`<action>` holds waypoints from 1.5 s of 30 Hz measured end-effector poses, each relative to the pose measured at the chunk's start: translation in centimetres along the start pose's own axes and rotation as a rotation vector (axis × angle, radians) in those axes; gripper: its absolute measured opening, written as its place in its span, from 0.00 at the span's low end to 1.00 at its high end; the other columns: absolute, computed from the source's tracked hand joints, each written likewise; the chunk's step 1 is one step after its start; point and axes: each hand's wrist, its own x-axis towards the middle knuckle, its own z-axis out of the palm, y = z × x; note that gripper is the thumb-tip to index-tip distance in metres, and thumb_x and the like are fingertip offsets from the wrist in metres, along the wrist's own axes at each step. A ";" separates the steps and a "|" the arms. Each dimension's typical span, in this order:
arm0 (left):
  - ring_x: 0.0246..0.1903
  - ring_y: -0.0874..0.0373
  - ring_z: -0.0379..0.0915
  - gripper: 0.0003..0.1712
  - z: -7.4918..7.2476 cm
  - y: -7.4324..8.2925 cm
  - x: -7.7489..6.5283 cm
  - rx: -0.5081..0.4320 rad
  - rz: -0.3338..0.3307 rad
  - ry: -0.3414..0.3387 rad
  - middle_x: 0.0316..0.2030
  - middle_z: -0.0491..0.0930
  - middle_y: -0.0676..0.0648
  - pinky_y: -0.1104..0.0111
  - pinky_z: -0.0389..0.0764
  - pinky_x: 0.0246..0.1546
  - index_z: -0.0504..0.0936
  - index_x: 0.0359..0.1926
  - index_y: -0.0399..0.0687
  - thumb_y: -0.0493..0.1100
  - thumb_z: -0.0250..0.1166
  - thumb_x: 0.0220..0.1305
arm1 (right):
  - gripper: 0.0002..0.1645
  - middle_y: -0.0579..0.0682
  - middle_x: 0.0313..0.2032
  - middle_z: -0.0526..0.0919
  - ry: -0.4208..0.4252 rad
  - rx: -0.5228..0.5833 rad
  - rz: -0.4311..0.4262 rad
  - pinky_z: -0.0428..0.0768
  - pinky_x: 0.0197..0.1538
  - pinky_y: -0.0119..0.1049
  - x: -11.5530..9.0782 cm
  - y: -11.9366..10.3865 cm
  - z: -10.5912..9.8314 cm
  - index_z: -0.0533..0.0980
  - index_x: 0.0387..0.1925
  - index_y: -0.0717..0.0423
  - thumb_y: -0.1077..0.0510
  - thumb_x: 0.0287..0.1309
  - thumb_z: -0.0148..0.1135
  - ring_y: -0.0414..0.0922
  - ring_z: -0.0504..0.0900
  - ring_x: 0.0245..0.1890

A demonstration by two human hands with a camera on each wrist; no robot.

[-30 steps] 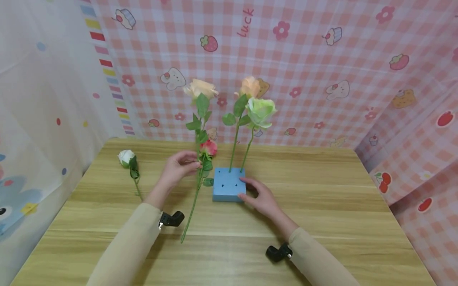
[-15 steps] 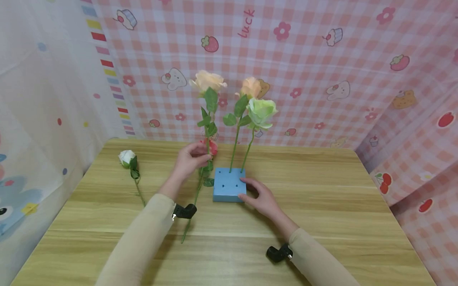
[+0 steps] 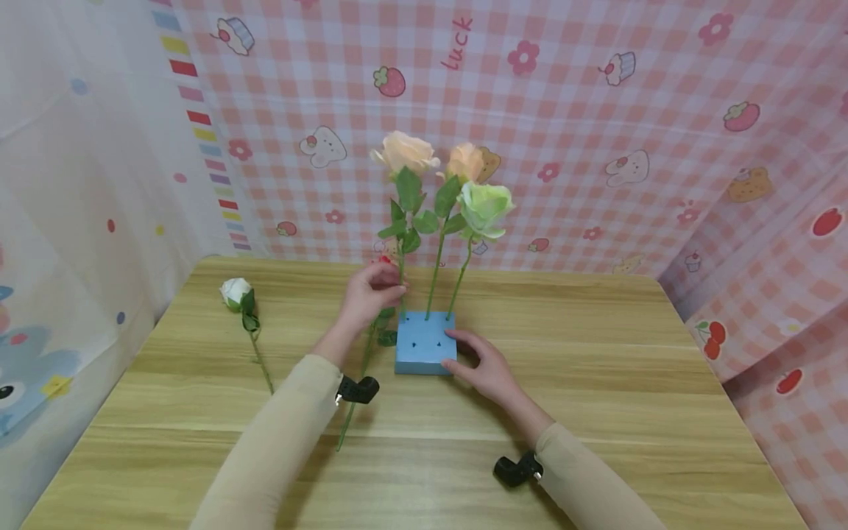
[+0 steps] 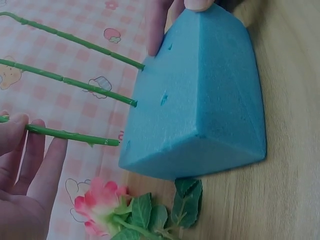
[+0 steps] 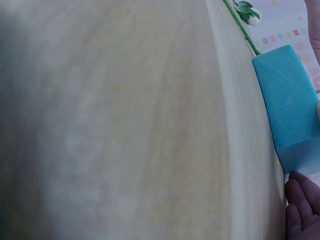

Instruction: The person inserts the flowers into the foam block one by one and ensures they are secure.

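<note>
"Pink-checked cloth backdrop (image 3: 563, 110) behind, wood-grain tabletop (image 3: 596, 368) below. Grasping what with the left hand (image 3: 367, 298)?"

"Pinching the slim green stem (image 4: 75, 135) of a full cream-peach rose (image 3: 407, 153), close to the far left corner of the square light-blue foam block (image 3: 426, 353)."

"And with the right hand (image 3: 486, 364)?"

"Gripping the block's right side, near a standing pale-green rose (image 3: 486, 206)."
</note>
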 end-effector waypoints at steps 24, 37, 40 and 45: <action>0.41 0.47 0.79 0.10 1.1 -1.3 -0.4 0.218 0.087 0.039 0.40 0.83 0.39 0.61 0.81 0.44 0.82 0.41 0.35 0.26 0.69 0.57 | 0.32 0.53 0.63 0.75 0.004 0.001 -0.014 0.69 0.66 0.48 -0.1 -0.1 0.0 0.73 0.65 0.49 0.52 0.59 0.71 0.51 0.73 0.61; 0.40 0.46 0.81 0.09 1.4 -2.3 -0.7 0.283 0.178 0.020 0.37 0.84 0.40 0.58 0.82 0.45 0.83 0.39 0.36 0.26 0.69 0.57 | 0.32 0.55 0.62 0.75 0.018 0.007 -0.027 0.70 0.64 0.51 -0.2 -0.2 0.0 0.73 0.65 0.50 0.53 0.59 0.71 0.53 0.74 0.60; 0.40 0.46 0.81 0.09 1.4 -2.4 -0.7 0.292 0.194 0.021 0.37 0.85 0.40 0.58 0.82 0.45 0.83 0.39 0.36 0.27 0.70 0.57 | 0.33 0.55 0.62 0.76 0.017 0.007 -0.029 0.70 0.64 0.50 -0.1 -0.2 0.0 0.73 0.65 0.50 0.53 0.59 0.71 0.53 0.75 0.60; 0.39 0.46 0.82 0.08 1.4 -2.5 -0.8 0.295 0.212 0.024 0.36 0.85 0.40 0.58 0.83 0.44 0.83 0.38 0.36 0.27 0.70 0.57 | 0.32 0.54 0.62 0.75 0.005 0.009 -0.006 0.69 0.66 0.48 -0.1 -0.2 0.0 0.73 0.65 0.49 0.52 0.60 0.70 0.52 0.74 0.61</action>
